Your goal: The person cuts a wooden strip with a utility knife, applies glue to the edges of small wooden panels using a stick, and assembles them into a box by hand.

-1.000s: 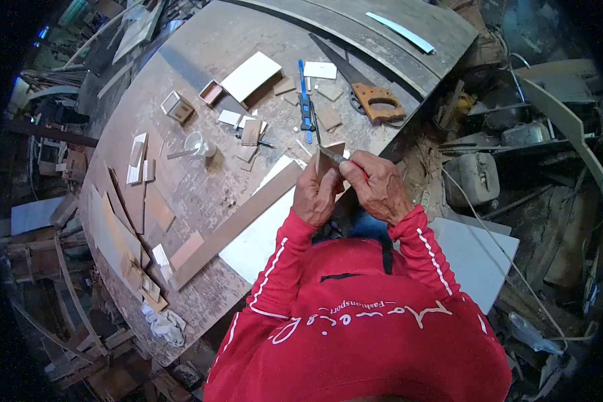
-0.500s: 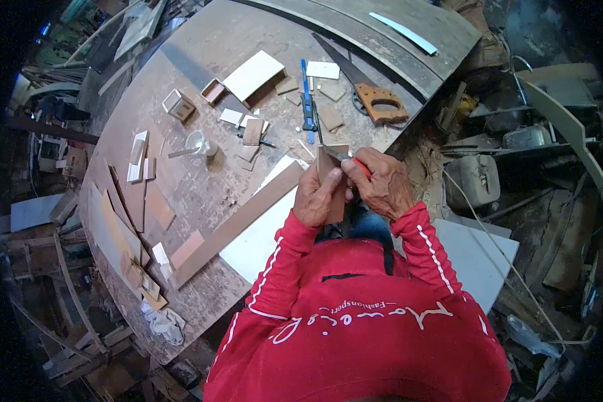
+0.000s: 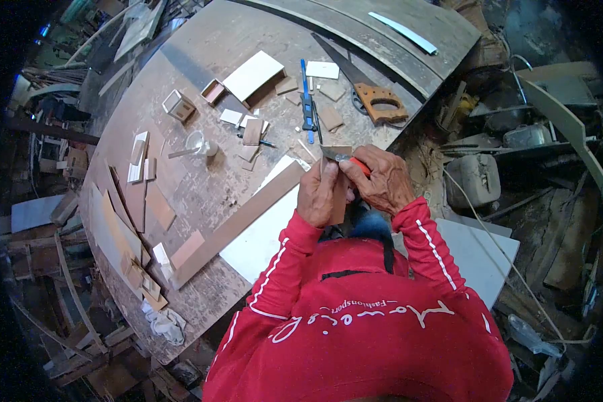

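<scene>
My left hand (image 3: 316, 195) is closed around a thin brown wooden piece (image 3: 338, 210), thumb pressed near its upper edge. Held upright in front of my body, the piece is partly covered by the fingers. My right hand (image 3: 387, 177) grips a red-handled cutter knife (image 3: 360, 165), its blade up against the top of the piece by my left thumb. Both hands are close together over the table's near edge. Just left of them lies a long brown wooden strip (image 3: 241, 223), across a white board (image 3: 248, 253).
A handsaw (image 3: 382, 106), a blue hacksaw (image 3: 307, 110) and small wood offcuts lie beyond my hands. A white-topped miniature table (image 3: 254, 74), a small box (image 3: 179, 105) and a plastic cup (image 3: 201, 144) stand farther left. A jerrycan (image 3: 474, 181) sits at the right among clutter.
Both hands have shifted slightly, and the knife blade and the top of the wooden piece sit at a slightly different angle. The things on the table have stayed put.
</scene>
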{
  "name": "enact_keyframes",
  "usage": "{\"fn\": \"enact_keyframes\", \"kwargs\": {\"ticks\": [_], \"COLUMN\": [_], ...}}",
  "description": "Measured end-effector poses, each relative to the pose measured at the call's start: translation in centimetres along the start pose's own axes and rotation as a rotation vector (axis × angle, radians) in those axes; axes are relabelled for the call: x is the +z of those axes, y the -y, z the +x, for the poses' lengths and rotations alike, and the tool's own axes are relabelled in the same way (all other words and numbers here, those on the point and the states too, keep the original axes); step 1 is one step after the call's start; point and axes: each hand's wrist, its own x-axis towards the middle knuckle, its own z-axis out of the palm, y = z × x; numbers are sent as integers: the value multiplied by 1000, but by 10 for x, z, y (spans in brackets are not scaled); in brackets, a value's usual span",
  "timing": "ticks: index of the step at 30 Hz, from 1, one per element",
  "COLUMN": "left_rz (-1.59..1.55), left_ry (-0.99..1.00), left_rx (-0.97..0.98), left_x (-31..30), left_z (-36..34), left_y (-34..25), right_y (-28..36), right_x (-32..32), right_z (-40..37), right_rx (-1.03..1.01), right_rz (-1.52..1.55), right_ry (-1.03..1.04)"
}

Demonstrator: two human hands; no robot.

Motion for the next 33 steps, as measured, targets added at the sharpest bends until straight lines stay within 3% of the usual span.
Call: {"fn": "enact_keyframes", "kwargs": {"ticks": [4,7,11,15,21,24,27,30,31,33], "left_rz": [142,40,-64,-111,-152,-160,-125,-80,-41,-7], "left_ry": [-135,-174,-140,-100,-89,-67,-42,-87,-90,-59], "left_rx": [-3,70,-36,-62,-80,-75,-73,-71,-77,-40], "left_x": [1,-3,-9,-11,-14,-13,-13,-15,-19,-23], "left_z": [-6,-14,-2,1,0,-2,-11,-9,-4,3], "left_y": [2,-21,-18,-13,-10,-11,-22,-18,-10,1], "right_y": [-32,-75,-20,-4,-6,-14,-56,-34,-20,3], "right_x": [12,-2,-18,-6,0,8,8,-4,-3,-3], "right_z": [-2,-8,2,6,9,9,16,14,14,15], "right_rx": [201,453,360,58,21,31,355,217,266,105], "right_rz": [-61,-103,158,110,0,-59,-144,-64,15,65], "right_ry": [-144,-84,48,-4,9,-114,-41,29,57,47]}}
